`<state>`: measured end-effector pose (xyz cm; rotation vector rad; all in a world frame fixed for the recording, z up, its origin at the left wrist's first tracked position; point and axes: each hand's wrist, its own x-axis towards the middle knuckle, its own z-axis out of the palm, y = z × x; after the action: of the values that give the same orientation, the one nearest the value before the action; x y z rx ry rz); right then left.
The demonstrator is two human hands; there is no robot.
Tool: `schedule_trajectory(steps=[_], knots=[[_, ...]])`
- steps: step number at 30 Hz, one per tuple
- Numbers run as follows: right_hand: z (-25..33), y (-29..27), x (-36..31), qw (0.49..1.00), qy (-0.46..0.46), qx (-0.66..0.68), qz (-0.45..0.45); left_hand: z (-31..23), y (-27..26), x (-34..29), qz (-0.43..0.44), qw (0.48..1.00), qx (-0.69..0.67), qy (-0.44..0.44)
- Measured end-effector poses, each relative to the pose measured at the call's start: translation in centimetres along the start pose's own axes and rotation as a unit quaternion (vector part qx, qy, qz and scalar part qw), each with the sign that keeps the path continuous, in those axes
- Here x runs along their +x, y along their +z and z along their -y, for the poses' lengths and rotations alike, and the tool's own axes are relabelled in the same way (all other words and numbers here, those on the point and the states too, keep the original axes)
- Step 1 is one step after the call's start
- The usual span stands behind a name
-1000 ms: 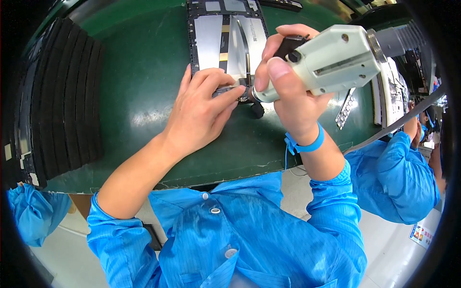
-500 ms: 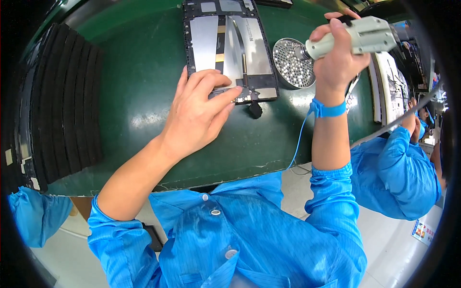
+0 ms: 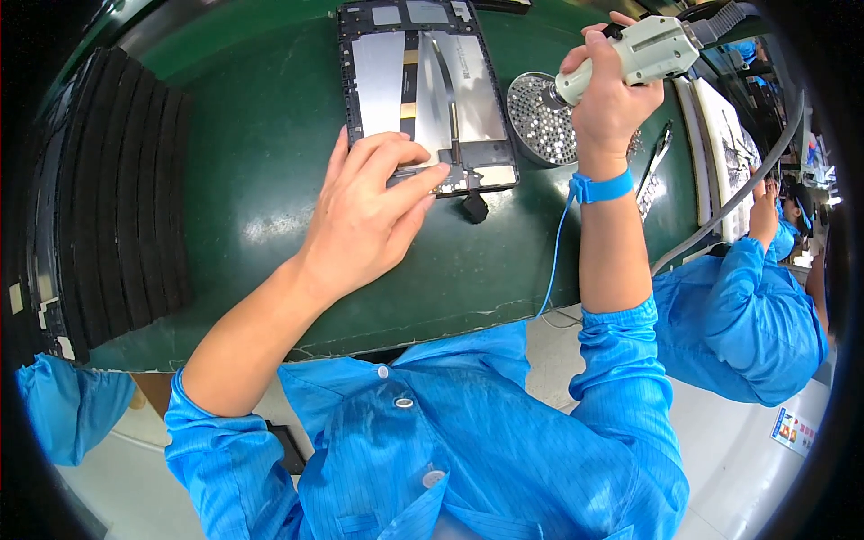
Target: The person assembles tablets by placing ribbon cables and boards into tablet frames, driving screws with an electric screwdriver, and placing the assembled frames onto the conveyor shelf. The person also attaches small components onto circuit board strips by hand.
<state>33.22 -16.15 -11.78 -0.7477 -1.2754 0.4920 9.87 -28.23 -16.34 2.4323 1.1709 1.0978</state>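
An opened tablet (image 3: 378,72) lies on the green bench, its metal plates, dark flex cable and lower circuit board exposed. Across its lower end bends my left hand (image 3: 364,202), fingers curled, thumb and forefinger closed on the board edge; what lies under the fingertips is hidden. A small black tab (image 3: 475,208) sticks out below the tablet. My right hand (image 3: 616,103) is wrapped round a pale electric screwdriver (image 3: 655,49) with a grey cord. Its nose reaches over a round metal dish (image 3: 515,135) full of small silver screws; the bit tip is hard to see.
A row of black padded slabs (image 3: 112,198) stands along the left. Tweezers (image 3: 655,166) lie right of the dish, beside a white tray (image 3: 720,148). A blue wrist strap (image 3: 605,187) and its cord trail from my right wrist. A co-worker's blue sleeve (image 3: 747,306) is at right.
My right hand and the screwdriver have shifted left, the nose now farther over the screw dish. More of the tweezers shows. My left hand keeps its place on the tablet.
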Motion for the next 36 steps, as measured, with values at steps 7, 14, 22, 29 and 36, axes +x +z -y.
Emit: schedule_trajectory(steps=[7, 14, 22, 29, 36], knots=[[-0.1, 0.1, 0.0, 1.0, 0.004, -0.016, 0.008, 0.3, 0.1, 0.1, -0.003, 1.0, -0.013, 0.004], [0.2, 0.2, 0.0, 1.0, 0.0, -0.006, 0.012, 0.3, 0.1, -0.1, -0.012, 1.0, -0.02, 0.01], [3.9, 1.4, -0.2, 1.0, -0.011, 0.027, 0.003, 0.0, -0.2, 0.0, -0.006, 1.0, -0.011, 0.002], [7.8, 5.1, -5.7, 0.974, 0.079, 0.127, 0.169, 0.4, 0.2, -0.3, 0.005, 0.998, -0.045, -0.043], [7.4, 5.6, -7.1, 0.968, 0.08, 0.139, 0.195, 0.4, 0.2, -0.3, 0.002, 0.999, -0.022, -0.03]])
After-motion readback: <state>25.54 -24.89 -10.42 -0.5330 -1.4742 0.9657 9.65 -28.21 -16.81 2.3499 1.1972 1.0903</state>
